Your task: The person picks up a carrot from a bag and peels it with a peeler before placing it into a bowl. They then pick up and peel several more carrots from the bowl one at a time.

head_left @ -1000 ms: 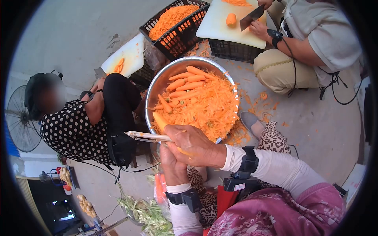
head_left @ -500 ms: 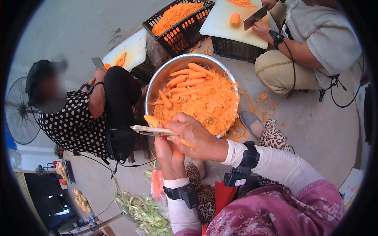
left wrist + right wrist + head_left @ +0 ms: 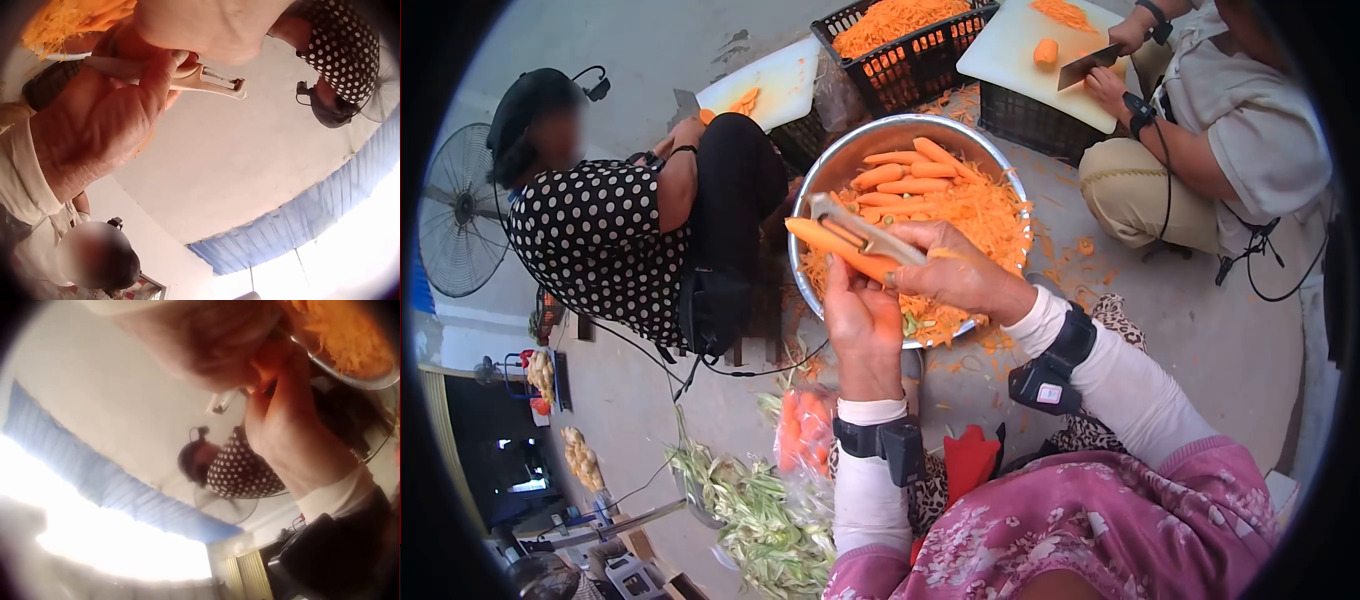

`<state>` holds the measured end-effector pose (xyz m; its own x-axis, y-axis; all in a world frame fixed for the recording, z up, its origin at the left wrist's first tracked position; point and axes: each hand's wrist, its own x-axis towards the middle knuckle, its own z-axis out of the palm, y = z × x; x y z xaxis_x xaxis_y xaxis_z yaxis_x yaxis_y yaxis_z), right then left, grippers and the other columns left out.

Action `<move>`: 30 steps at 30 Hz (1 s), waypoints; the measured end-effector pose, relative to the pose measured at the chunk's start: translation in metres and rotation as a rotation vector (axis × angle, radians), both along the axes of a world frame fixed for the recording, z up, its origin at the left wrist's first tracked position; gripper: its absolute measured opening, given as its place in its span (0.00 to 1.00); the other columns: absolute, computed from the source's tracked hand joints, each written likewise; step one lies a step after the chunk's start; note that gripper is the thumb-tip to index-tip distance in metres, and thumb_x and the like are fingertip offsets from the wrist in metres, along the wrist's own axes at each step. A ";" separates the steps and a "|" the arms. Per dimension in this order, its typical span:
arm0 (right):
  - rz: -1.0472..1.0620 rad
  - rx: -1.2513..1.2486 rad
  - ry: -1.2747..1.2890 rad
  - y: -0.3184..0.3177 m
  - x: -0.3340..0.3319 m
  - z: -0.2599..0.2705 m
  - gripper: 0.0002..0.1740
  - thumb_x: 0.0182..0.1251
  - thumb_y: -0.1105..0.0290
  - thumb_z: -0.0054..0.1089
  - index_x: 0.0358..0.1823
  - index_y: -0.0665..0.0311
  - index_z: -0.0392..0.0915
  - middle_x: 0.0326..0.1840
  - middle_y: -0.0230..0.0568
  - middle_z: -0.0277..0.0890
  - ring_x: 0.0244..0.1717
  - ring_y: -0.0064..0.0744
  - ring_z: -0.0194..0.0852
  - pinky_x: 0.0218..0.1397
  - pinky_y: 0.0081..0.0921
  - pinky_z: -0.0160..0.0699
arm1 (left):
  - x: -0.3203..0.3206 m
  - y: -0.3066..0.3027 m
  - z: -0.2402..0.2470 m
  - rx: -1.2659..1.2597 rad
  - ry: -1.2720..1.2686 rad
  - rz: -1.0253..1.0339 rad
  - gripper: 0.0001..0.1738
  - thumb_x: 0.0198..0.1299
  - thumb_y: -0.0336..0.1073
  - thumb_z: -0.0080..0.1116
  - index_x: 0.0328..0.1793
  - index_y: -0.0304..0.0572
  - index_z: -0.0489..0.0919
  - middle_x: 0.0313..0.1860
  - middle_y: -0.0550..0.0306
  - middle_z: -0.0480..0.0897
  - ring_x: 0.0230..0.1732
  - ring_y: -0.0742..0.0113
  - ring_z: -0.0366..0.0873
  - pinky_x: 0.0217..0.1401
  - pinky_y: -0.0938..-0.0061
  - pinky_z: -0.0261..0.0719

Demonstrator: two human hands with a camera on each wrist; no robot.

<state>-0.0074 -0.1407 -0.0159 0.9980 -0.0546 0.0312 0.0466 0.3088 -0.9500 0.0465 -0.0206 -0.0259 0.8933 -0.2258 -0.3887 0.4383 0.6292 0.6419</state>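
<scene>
In the head view my left hand [image 3: 865,330] holds a carrot [image 3: 830,240] over the near rim of a steel basin, its tip pointing up and left. My right hand [image 3: 965,275] grips a white peeler [image 3: 880,240], whose blade end lies along the carrot. The left wrist view shows the peeler's slotted head [image 3: 222,81] beyond my right hand's fingers. Below the hands, the basin [image 3: 1022,200] holds whole carrots [image 3: 930,170] at its far side and a heap of orange peelings [image 3: 990,225].
Left, a person in a dotted top [image 3: 600,215] sits by a cutting board [image 3: 785,75]. At upper right another person cuts with a cleaver [image 3: 1090,65] on a white board [image 3: 1000,55]. A black crate [image 3: 910,70] of shreds stands behind the basin; green husks [image 3: 770,530] lie lower left.
The carrot has come up and over the basin's left rim, more of it showing. The peeler has swung from pointing left to pointing up-left along it. The head view has shifted.
</scene>
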 end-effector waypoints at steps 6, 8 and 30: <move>0.075 0.338 0.044 -0.016 -0.003 0.009 0.22 0.58 0.77 0.57 0.56 0.68 0.73 0.49 0.38 0.72 0.51 0.23 0.72 0.56 0.19 0.71 | 0.005 0.018 0.008 -0.002 0.062 -0.090 0.26 0.72 0.53 0.36 0.55 0.38 0.72 0.56 0.49 0.74 0.59 0.58 0.70 0.65 0.60 0.66; 0.142 0.447 0.030 -0.019 -0.002 0.006 0.23 0.62 0.76 0.58 0.59 0.69 0.68 0.50 0.40 0.73 0.48 0.24 0.76 0.51 0.19 0.79 | 0.007 0.021 0.013 -0.035 0.025 -0.093 0.27 0.72 0.54 0.36 0.55 0.37 0.72 0.56 0.48 0.74 0.60 0.58 0.70 0.65 0.59 0.66; 0.108 0.335 0.281 -0.011 -0.010 0.007 0.21 0.68 0.70 0.54 0.61 0.64 0.66 0.51 0.40 0.72 0.40 0.29 0.80 0.33 0.23 0.86 | 0.009 0.034 0.010 0.103 -0.038 -0.225 0.27 0.69 0.51 0.48 0.64 0.37 0.66 0.59 0.47 0.73 0.61 0.53 0.71 0.64 0.52 0.70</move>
